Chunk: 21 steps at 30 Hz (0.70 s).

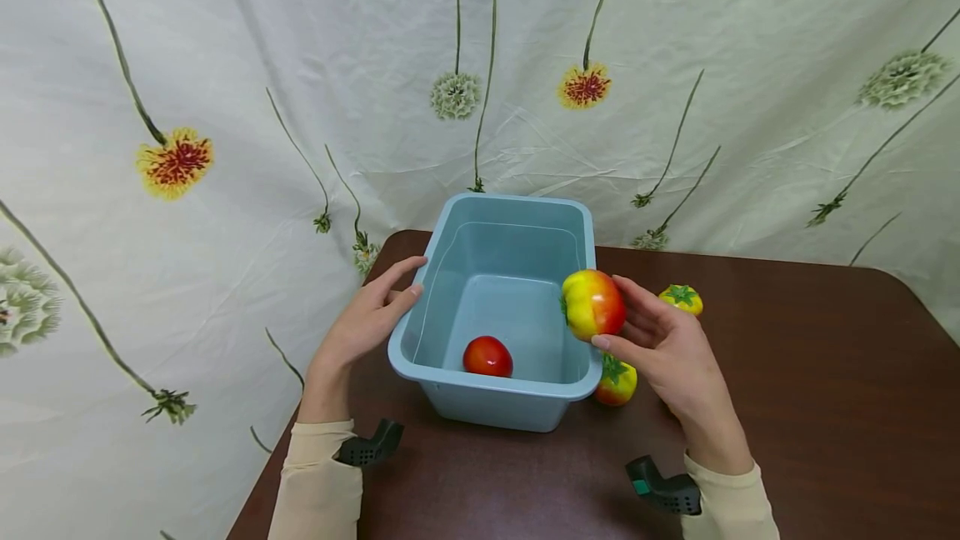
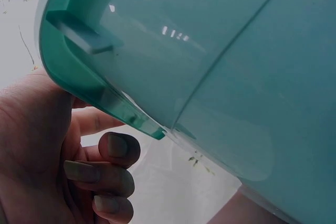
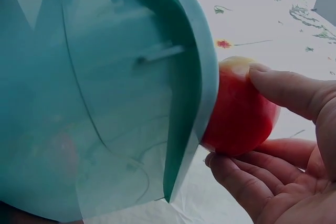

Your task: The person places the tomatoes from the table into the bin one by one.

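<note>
A light blue plastic bin [image 1: 450,394] stands on the brown table with a red tomato [image 1: 487,356] lying inside it. My left hand [image 1: 372,312] rests against the bin's left wall, fingers touching the rim [image 2: 131,116]. Over the bin's right rim, my right hand [image 1: 660,340] holds a red and yellow tomato [image 1: 592,303], pinched between thumb and fingers; the same tomato [image 3: 239,114] shows in the right wrist view just beside the bin wall [image 3: 131,98]. Two more tomatoes lie on the table: one red-yellow [image 1: 617,382] under my right hand, one yellow [image 1: 681,299] behind it.
A flowered cloth [image 1: 225,107] hangs behind and to the left of the brown table [image 1: 825,373]. The table's left edge runs close to my left forearm. Black wrist mounts [image 1: 663,490] sit on both sleeves.
</note>
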Tool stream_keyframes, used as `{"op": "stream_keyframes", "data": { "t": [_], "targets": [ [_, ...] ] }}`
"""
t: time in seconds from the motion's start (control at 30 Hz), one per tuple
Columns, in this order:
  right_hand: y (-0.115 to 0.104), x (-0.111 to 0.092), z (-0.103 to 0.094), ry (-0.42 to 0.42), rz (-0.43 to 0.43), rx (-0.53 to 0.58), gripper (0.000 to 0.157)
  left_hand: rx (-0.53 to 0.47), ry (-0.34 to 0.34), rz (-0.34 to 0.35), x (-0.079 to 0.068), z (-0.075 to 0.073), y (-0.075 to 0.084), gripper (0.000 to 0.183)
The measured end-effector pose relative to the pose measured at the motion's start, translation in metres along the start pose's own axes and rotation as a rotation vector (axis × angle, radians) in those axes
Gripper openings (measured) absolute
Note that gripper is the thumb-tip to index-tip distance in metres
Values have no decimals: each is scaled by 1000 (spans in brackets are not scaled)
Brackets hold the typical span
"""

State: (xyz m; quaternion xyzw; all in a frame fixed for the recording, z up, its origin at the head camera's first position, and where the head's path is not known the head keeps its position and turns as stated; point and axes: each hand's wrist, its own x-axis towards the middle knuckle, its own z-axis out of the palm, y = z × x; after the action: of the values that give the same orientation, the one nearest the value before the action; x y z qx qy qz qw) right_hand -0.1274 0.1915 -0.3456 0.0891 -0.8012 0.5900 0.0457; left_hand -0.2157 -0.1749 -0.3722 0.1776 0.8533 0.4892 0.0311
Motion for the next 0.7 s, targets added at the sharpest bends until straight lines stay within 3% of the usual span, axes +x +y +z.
{"op": "stream_keyframes", "data": {
  "t": [0.3,0.7],
  "targets": [
    [0,2,9,-33,-5,-27,75,3,-1,-1,0,-1,1,49],
    [4,3,1,-22,-17,-26,70,13,-1,-14,0,0,1,50]
  ]
}}
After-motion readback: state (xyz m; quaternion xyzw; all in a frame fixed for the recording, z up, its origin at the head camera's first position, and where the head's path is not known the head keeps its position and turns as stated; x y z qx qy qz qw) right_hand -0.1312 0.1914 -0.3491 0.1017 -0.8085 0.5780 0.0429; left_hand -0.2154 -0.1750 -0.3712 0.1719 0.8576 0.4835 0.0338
